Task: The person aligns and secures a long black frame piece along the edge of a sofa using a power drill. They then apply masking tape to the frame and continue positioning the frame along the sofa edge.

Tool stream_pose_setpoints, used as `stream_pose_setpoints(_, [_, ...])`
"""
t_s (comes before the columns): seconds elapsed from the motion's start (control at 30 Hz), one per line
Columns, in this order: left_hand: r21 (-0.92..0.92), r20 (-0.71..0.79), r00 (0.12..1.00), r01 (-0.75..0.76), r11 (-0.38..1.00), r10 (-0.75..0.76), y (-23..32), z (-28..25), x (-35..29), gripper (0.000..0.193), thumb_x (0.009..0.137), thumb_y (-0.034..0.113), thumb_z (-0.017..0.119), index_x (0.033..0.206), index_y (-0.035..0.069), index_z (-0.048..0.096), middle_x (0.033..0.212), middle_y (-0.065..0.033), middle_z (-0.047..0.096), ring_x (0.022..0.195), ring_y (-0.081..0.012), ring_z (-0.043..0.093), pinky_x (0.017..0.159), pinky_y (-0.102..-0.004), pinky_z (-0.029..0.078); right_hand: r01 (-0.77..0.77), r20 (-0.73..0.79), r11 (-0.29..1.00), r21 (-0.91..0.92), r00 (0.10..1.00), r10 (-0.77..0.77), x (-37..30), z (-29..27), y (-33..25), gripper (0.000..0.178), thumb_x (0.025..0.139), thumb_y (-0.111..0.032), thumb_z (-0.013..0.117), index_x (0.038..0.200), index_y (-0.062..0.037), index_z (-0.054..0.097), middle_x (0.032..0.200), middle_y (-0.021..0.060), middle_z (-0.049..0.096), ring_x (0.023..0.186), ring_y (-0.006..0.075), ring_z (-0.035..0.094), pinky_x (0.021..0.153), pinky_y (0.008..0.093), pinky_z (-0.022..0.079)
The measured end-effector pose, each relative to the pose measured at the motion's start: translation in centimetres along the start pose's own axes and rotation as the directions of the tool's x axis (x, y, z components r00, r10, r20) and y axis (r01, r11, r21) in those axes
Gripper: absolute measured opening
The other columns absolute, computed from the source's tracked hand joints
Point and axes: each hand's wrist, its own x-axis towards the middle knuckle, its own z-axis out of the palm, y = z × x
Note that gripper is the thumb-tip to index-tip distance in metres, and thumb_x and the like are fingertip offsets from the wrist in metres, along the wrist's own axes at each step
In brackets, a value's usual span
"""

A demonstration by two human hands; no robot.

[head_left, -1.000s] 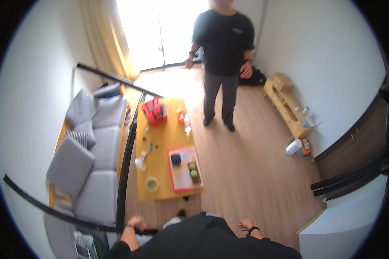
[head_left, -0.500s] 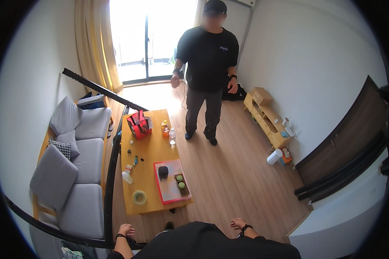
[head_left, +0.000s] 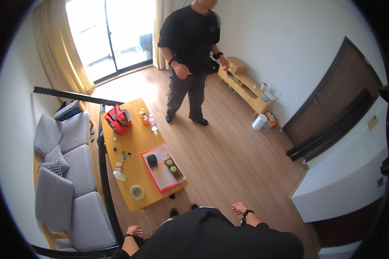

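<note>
Both my hands hang at my sides, off the table, with the fingers loosely bent and nothing seen in them. My left hand (head_left: 135, 231) is below the near left corner of the wooden table (head_left: 132, 170), a dark band at its wrist. My right hand (head_left: 238, 208), with a black watch, is over the floor to the right. Closest to them on the tabletop are a roll of clear tape (head_left: 137, 192) and a red-edged board (head_left: 160, 182). That board carries a black rounded object (head_left: 152, 161) and a brown tray (head_left: 177, 176) with green round items.
A person (head_left: 190, 47) in black stands beyond the table. On it are a red bag (head_left: 118, 119), an orange-drink bottle (head_left: 143, 116), a clear bottle (head_left: 153, 123) and a white bottle (head_left: 119, 176). Black bars (head_left: 109, 205) run beside the grey sofa (head_left: 80, 168). A low cabinet (head_left: 246, 91) lines the right wall.
My view has turned right, so the room sits further left and tilted. The other person has turned to the right, arms bent more. My hands stay low, holding nothing visible.
</note>
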Motion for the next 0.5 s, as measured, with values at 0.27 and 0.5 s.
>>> stream_pose_setpoints(0.27, [0.316,0.034,0.978,-0.207,0.926,0.207,7.2,1.5,-1.7,0.03,0.097,0.029,0.056,0.116,0.006,0.06,0.098,-0.0146,0.072,0.075,-0.0305,0.069,0.069,-0.0462,0.057,-0.077,-0.085,0.989,0.125,0.992,0.088,-4.0,1.3,7.4,0.024,0.094,-0.027,0.061,0.108,-0.008,0.065,0.097,0.0067,0.072,0.08,0.0176,0.071,0.057,0.0318,0.054])
stream_pose_setpoints(0.5, [0.436,0.196,0.959,-0.273,0.857,0.206,12.4,5.4,-1.5,0.026,0.096,0.022,0.057,0.114,0.004,0.061,0.096,-0.0183,0.069,0.083,-0.0331,0.07,0.07,-0.0464,0.06,-0.032,-0.219,0.943,0.33,0.97,0.109,-8.7,4.0,13.9,0.019,0.092,-0.027,0.061,0.101,-0.0108,0.066,0.086,0.0018,0.071,0.072,0.0124,0.067,0.056,0.0305,0.05])
